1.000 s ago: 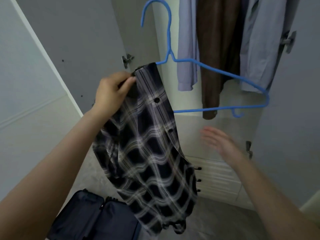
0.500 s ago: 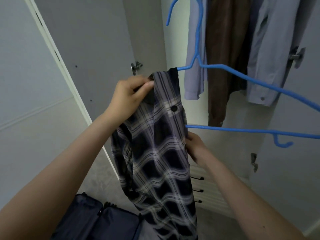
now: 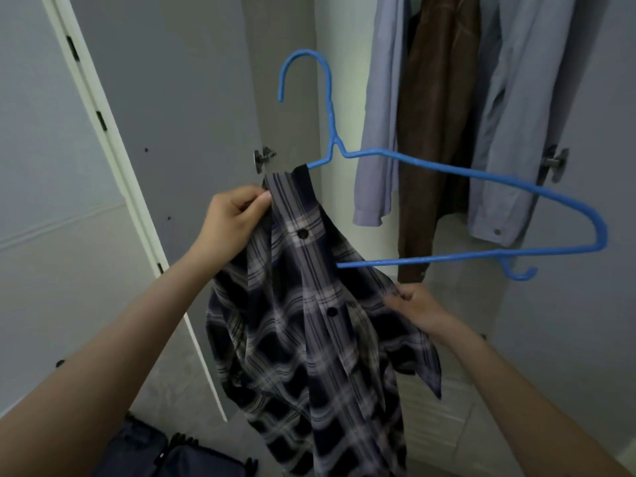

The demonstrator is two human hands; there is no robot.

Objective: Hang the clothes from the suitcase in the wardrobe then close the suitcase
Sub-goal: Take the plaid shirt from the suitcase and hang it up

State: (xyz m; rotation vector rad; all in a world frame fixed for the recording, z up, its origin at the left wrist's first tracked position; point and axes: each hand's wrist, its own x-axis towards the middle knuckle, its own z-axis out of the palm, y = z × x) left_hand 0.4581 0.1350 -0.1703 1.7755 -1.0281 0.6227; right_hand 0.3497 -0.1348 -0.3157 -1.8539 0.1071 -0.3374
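Right hand (image 3: 414,306) has dropped below the blue wire hanger (image 3: 464,173), now pinching the dark plaid shirt (image 3: 309,339); left hand (image 3: 230,223) grips its collar — second shoulder next.

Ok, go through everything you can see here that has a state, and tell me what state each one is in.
Dark plaid button shirt: one shoulder on hanger, other off.
Blue wire hanger: not on the rail, hook free.
Left hand: grips shirt collar.
Right hand: pinches shirt fabric.
Grey wardrobe door: open.
Dark blue suitcase: open.
Brown jacket: hanging.
Light blue shirts: hanging.
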